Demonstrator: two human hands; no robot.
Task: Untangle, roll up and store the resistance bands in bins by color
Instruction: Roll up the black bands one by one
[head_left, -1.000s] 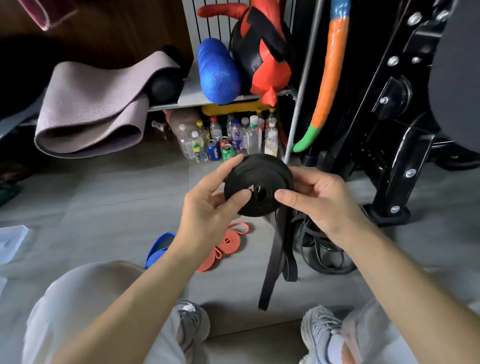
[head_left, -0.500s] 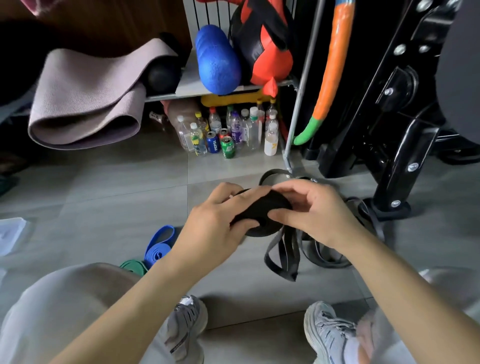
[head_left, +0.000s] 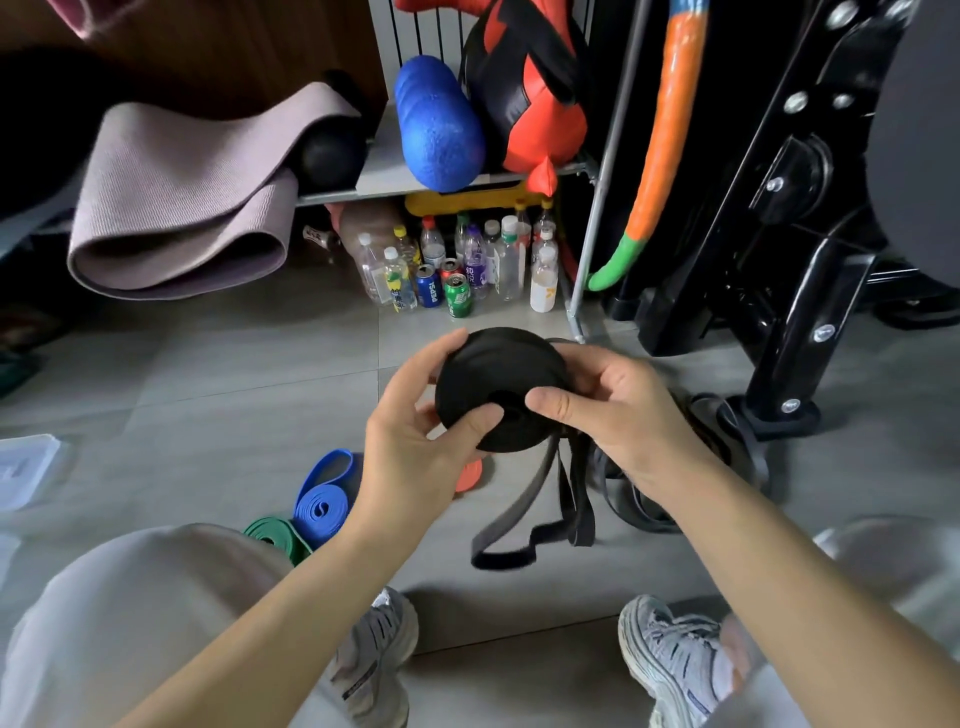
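A black resistance band coil (head_left: 498, 384) is held in the air between the two hands, its flat face turned toward the camera and its winding axis pointing roughly at the viewer. The left hand (head_left: 415, 436) is closed on the coil's left edge, thumb pressed near the centre; the right hand (head_left: 618, 415) is clamped on the right edge, thumb likewise at the centre. The unrolled tail (head_left: 540, 499) hangs straight down from the coil's lower right, nearer the right hand, ending in a loop just above the floor (head_left: 208, 374). Further winding is judged to draw this tail upward.
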